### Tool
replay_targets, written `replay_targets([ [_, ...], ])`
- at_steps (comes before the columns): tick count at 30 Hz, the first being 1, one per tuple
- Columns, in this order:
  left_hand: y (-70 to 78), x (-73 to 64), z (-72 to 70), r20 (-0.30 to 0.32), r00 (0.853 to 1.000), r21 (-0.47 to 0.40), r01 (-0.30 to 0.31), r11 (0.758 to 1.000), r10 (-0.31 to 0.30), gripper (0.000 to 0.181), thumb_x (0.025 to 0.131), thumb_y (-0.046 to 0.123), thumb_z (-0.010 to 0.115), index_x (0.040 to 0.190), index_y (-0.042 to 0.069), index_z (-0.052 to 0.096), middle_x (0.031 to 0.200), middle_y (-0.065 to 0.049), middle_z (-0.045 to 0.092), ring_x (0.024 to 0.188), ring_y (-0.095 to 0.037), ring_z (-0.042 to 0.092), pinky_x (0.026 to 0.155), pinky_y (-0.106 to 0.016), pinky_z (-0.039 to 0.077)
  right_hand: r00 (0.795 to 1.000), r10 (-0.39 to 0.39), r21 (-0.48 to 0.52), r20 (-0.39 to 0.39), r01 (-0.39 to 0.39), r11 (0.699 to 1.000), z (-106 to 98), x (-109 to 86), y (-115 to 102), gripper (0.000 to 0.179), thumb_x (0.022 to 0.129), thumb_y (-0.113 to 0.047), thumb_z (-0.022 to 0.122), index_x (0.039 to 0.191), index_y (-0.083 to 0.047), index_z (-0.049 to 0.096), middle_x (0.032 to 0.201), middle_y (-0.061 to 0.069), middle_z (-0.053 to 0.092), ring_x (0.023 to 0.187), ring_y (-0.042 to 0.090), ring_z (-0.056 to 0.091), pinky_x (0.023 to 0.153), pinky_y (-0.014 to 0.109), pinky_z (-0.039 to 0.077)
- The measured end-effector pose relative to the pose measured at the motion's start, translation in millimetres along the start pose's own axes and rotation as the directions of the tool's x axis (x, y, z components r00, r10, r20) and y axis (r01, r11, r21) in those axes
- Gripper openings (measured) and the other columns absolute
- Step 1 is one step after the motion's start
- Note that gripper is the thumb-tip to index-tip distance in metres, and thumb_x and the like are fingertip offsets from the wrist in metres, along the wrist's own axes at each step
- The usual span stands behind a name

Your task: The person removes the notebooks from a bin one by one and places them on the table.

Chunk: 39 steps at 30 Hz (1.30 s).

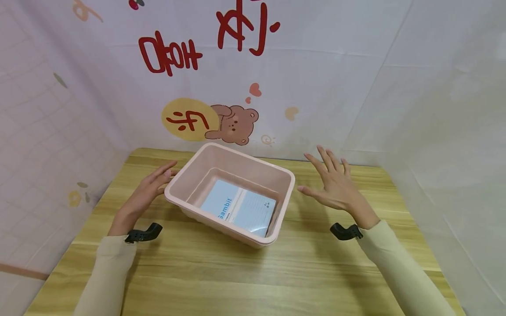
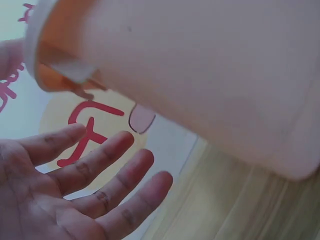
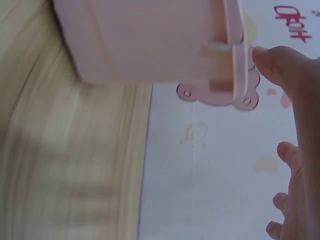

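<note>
A pale pink plastic basin (image 1: 229, 160) stands at an angle on the wooden table. Flat on its bottom lies a notebook (image 1: 241, 206) with a blue and white cover lettered "Gambit". My left hand (image 1: 144, 193) is beside the basin's left side, fingers extended toward the rim; in the left wrist view the fingers (image 2: 115, 165) are spread beneath the rim and grip nothing. To the right of the basin, my right hand (image 1: 334, 186) hovers with fingers spread, apart from the wall. The right wrist view shows its thumb (image 3: 272, 62) near the basin's rim (image 3: 240, 75).
The wooden table (image 1: 189, 281) ends at a white cloth backdrop (image 1: 324, 87) with red characters and a printed bear (image 1: 237, 125). Cloth also hangs along the left and right. Each wrist wears a black strap, the left strap (image 1: 144, 233) and the right strap (image 1: 345, 231).
</note>
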<state>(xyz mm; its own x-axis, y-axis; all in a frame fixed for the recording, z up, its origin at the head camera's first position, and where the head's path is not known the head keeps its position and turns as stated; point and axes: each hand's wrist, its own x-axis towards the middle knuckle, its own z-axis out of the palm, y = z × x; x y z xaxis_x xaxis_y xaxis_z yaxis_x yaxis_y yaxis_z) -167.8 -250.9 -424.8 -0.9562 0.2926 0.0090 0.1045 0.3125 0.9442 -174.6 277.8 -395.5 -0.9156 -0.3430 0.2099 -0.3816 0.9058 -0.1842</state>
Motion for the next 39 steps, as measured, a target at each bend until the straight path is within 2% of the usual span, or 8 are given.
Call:
replay_targets([
  [2,0.4,-2.9,0.7,-0.007,1.000,-0.047,-0.004,0.999,0.003,0.060,0.111,0.039,0.042,0.164,0.017,0.026,0.153,-0.008,0.047,0.128,-0.006,0.052,0.102,-0.025,0.049,1.000,-0.021,-0.005,0.000,0.021,1.000,-2.1,3.2,-6.7,0.094,0.089,-0.069,0.063,0.164,-0.039,0.017,0.175,0.006,0.001,0.160,0.038,0.004,0.117,0.074,0.004],
  [4,-0.1,-5.8,1.8,-0.016,1.000,-0.112,-0.016,0.994,0.014,0.060,0.110,0.034,0.048,0.163,0.015,0.028,0.147,0.001,0.052,0.122,0.001,0.056,0.097,-0.016,0.049,0.999,-0.041,-0.008,0.001,0.041,0.999,-4.3,6.4,-13.1,0.094,0.089,-0.069,0.063,0.164,-0.040,0.017,0.175,0.006,0.002,0.160,0.038,0.005,0.117,0.074,0.004],
  [8,-1.9,-9.7,5.1,-0.036,0.998,-0.255,-0.057,0.965,0.050,0.059,0.108,0.024,0.054,0.161,0.010,0.033,0.136,0.010,0.058,0.117,0.001,0.060,0.095,-0.014,0.050,0.997,-0.081,-0.025,-0.008,0.081,0.996,-8.5,12.5,-24.1,0.094,0.088,-0.069,0.064,0.164,-0.039,0.018,0.175,0.006,0.002,0.159,0.040,0.008,0.118,0.072,0.007],
  [12,1.0,-11.1,9.8,-0.047,0.998,-0.350,-0.064,0.934,0.051,0.058,0.106,0.018,0.057,0.159,0.004,0.036,0.135,0.007,0.058,0.117,-0.001,0.061,0.094,-0.014,0.051,0.993,-0.118,-0.019,0.001,0.118,0.993,-13.3,20.8,-34.6,0.094,0.088,-0.068,0.064,0.164,-0.040,0.017,0.175,0.002,-0.003,0.159,0.040,0.008,0.118,0.072,0.008],
  [16,4.0,-11.0,14.1,-0.055,0.998,-0.372,-0.021,0.928,0.001,0.062,0.104,0.018,0.061,0.159,0.003,0.035,0.141,0.007,0.055,0.119,0.001,0.058,0.095,-0.013,0.051,0.989,-0.150,0.002,0.014,0.150,0.989,-18.2,28.9,-44.9,0.093,0.088,-0.067,0.064,0.164,-0.038,0.019,0.175,0.000,-0.004,0.159,0.039,0.009,0.117,0.073,0.009],
  [19,3.1,-10.3,16.2,-0.068,0.998,-0.374,-0.011,0.927,-0.015,0.063,0.103,0.018,0.064,0.158,0.002,0.038,0.145,0.008,0.054,0.120,0.001,0.058,0.096,-0.012,0.050,0.986,-0.166,0.012,0.027,0.166,0.986,-20.7,33.3,-52.0,0.093,0.089,-0.066,0.064,0.164,-0.038,0.018,0.174,0.000,-0.004,0.159,0.038,0.008,0.118,0.072,0.009],
  [28,0.6,-8.2,14.7,-0.063,0.998,-0.358,-0.010,0.934,-0.013,0.055,0.103,0.020,0.063,0.153,0.005,0.047,0.136,0.013,0.060,0.114,-0.003,0.061,0.095,-0.013,0.050,0.976,-0.212,0.026,0.054,0.211,0.977,-19.0,49.4,-67.4,0.091,0.090,-0.062,0.064,0.164,-0.037,0.018,0.175,0.002,-0.003,0.159,0.039,0.009,0.118,0.072,0.011],
  [39,-2.1,-3.5,4.9,-0.021,0.999,-0.437,-0.042,0.898,0.037,0.048,0.106,0.012,0.057,0.152,0.005,0.049,0.133,0.011,0.063,0.109,-0.005,0.062,0.088,-0.017,0.053,0.960,-0.264,0.087,0.097,0.256,0.963,-13.9,73.1,-102.1,0.089,0.090,-0.063,0.061,0.164,-0.036,0.020,0.175,-0.002,-0.002,0.161,0.033,0.007,0.120,0.068,0.012],
])
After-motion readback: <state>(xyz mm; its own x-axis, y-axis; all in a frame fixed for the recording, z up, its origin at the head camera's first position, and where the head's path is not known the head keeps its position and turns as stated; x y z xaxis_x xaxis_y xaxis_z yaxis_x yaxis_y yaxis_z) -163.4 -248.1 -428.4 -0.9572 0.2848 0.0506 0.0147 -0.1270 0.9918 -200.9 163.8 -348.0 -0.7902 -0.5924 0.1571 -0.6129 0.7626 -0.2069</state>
